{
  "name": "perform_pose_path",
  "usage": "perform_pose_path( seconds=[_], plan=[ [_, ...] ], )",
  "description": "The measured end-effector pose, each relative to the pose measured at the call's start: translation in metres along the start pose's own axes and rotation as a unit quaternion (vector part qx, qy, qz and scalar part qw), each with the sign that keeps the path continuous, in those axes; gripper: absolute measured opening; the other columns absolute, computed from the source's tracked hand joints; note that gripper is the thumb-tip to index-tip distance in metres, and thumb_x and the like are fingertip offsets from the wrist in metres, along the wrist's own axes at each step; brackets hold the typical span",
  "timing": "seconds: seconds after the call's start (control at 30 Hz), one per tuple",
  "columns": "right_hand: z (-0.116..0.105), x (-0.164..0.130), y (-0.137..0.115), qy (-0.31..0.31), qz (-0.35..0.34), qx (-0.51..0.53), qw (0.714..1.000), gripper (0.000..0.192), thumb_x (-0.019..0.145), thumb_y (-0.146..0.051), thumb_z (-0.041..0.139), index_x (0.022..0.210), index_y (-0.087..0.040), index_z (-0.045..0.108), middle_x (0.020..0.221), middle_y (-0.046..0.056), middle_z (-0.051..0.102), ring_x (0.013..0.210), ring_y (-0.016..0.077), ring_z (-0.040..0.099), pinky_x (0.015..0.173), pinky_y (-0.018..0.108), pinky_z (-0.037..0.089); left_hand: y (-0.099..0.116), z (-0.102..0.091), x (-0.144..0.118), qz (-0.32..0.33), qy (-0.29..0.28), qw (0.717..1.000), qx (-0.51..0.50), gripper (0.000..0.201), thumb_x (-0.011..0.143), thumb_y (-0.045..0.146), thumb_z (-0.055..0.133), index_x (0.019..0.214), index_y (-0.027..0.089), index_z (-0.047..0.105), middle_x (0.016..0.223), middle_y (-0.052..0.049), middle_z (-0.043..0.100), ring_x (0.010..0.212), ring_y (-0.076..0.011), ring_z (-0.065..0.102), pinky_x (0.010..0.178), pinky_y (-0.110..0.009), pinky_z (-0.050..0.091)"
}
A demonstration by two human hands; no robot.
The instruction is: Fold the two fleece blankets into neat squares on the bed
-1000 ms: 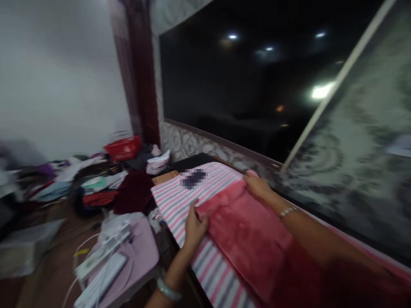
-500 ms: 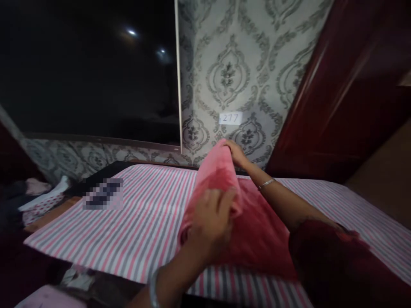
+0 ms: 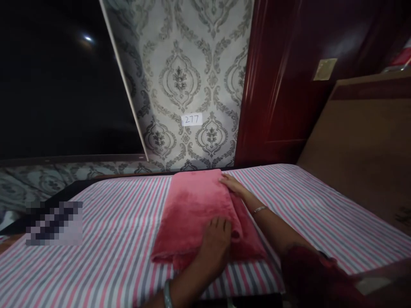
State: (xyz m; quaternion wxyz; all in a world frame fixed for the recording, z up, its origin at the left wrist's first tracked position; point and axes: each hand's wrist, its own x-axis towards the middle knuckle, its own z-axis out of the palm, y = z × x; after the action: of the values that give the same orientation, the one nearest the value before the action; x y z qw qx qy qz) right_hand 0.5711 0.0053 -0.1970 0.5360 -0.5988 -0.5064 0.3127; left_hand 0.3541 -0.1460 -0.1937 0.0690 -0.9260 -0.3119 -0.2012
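Observation:
A pink plush cloth [image 3: 192, 205], perhaps a towel or small blanket, lies folded in layers on a striped cover [image 3: 125, 214]. My left hand [image 3: 218, 233] rests on its near right part, palm down, fingers laid on the pile. Toward the far right edge of the fold, my right hand [image 3: 233, 186] touches the cloth with outstretched fingers. Part of a lower layer shows to the right, under my right wrist. The thumbs of both hands are mostly hidden.
Behind the surface stands a patterned wall with a paper label [image 3: 192, 119] reading 277. A large dark screen [image 3: 64, 85] is at the left, a dark red door panel [image 3: 276, 85] at the right. One item on the left is pixelated.
The raised pink flap has come down to the left and now lies flat. Both hands have lowered with it onto the cloth. My view has turned to the right.

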Motion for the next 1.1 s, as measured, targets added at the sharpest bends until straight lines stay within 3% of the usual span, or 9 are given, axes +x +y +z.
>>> perform_pose_path(
  seconds=[0.17,0.4,0.53,0.67,0.77,0.83,0.93,1.03,1.1],
  plan=[
    [0.0,0.022,-0.018,0.038,-0.017,-0.025,0.999,0.066,0.066,-0.013,0.063,0.132,-0.019,0.059,0.137,0.007,0.061,0.124,0.0218,0.057,0.108,0.033,0.042,0.002,-0.018,0.025,0.055,0.049,0.997,0.024,0.016,0.087,0.01,0.053,0.1,0.013,0.061,0.098,-0.01,0.062,0.087,-0.0242,0.055,0.08,-0.041,0.049],
    [-0.026,-0.003,0.004,0.069,0.052,-0.082,0.993,0.064,0.068,-0.013,0.062,0.132,-0.015,0.059,0.131,0.013,0.064,0.118,0.0269,0.062,0.1,0.039,0.048,0.033,0.003,0.027,0.089,-0.025,0.996,0.004,0.017,0.084,0.011,0.061,0.099,0.012,0.067,0.095,-0.014,0.068,0.085,-0.0274,0.062,0.074,-0.041,0.054],
    [-0.028,-0.015,0.013,0.074,0.072,-0.093,0.99,0.058,0.076,-0.021,0.062,0.133,-0.014,0.058,0.121,0.013,0.068,0.107,0.0253,0.066,0.091,0.036,0.052,0.033,-0.015,0.018,0.104,-0.054,0.991,-0.07,0.026,0.079,0.01,0.065,0.104,0.013,0.067,0.1,-0.013,0.069,0.091,-0.0294,0.065,0.078,-0.042,0.057],
    [-0.035,-0.031,0.012,0.064,0.065,-0.098,0.991,0.057,0.082,-0.03,0.062,0.137,-0.019,0.055,0.111,0.009,0.07,0.099,0.0219,0.067,0.086,0.034,0.052,-0.017,-0.055,0.013,0.098,-0.013,0.965,-0.244,0.032,0.086,0.018,0.062,0.117,0.023,0.065,0.118,-0.008,0.069,0.107,-0.023,0.064,0.094,-0.039,0.055],
    [-0.043,-0.055,0.016,0.058,0.06,-0.097,0.992,0.061,0.081,-0.039,0.065,0.137,-0.02,0.054,0.099,0.005,0.07,0.093,0.0204,0.066,0.084,0.033,0.052,-0.083,-0.067,0.005,-0.029,0.058,0.952,-0.3,0.029,0.089,0.028,0.057,0.116,0.023,0.067,0.123,-0.009,0.067,0.119,-0.0259,0.059,0.108,-0.048,0.045],
    [-0.047,-0.075,0.02,0.047,0.053,-0.092,0.993,0.065,0.08,-0.044,0.067,0.139,-0.019,0.053,0.094,0.003,0.069,0.087,0.0199,0.066,0.082,0.033,0.052,-0.126,-0.062,-0.006,-0.19,0.101,0.914,-0.345,0.039,0.083,0.037,0.063,0.117,0.018,0.065,0.127,-0.014,0.064,0.12,-0.0298,0.058,0.107,-0.051,0.045],
    [-0.047,-0.097,0.021,0.026,0.044,-0.088,0.995,0.071,0.078,-0.047,0.069,0.141,-0.02,0.051,0.096,0.004,0.07,0.088,0.0218,0.067,0.083,0.035,0.052,-0.163,-0.042,-0.027,-0.387,0.084,0.792,-0.464,0.064,0.075,0.049,0.072,0.128,0.016,0.057,0.13,-0.018,0.06,0.114,-0.0308,0.063,0.096,-0.046,0.053],
    [-0.044,-0.106,0.015,0.022,0.025,-0.101,0.994,0.072,0.072,-0.04,0.075,0.139,-0.024,0.053,0.113,0.007,0.069,0.105,0.0262,0.065,0.092,0.039,0.05,-0.164,-0.024,-0.04,-0.445,0.03,0.684,-0.577,0.07,0.077,0.05,0.074,0.136,0.019,0.051,0.136,-0.017,0.058,0.117,-0.0279,0.063,0.097,-0.039,0.054],
    [-0.043,-0.107,0.009,0.026,0.007,-0.103,0.994,0.073,0.069,-0.034,0.075,0.138,-0.024,0.054,0.123,0.007,0.066,0.112,0.0266,0.062,0.098,0.04,0.048,-0.154,-0.021,-0.041,-0.451,0.021,0.655,-0.606,0.072,0.082,0.047,0.072,0.143,0.022,0.044,0.143,-0.016,0.053,0.122,-0.0269,0.061,0.1,-0.037,0.053]
  ],
)
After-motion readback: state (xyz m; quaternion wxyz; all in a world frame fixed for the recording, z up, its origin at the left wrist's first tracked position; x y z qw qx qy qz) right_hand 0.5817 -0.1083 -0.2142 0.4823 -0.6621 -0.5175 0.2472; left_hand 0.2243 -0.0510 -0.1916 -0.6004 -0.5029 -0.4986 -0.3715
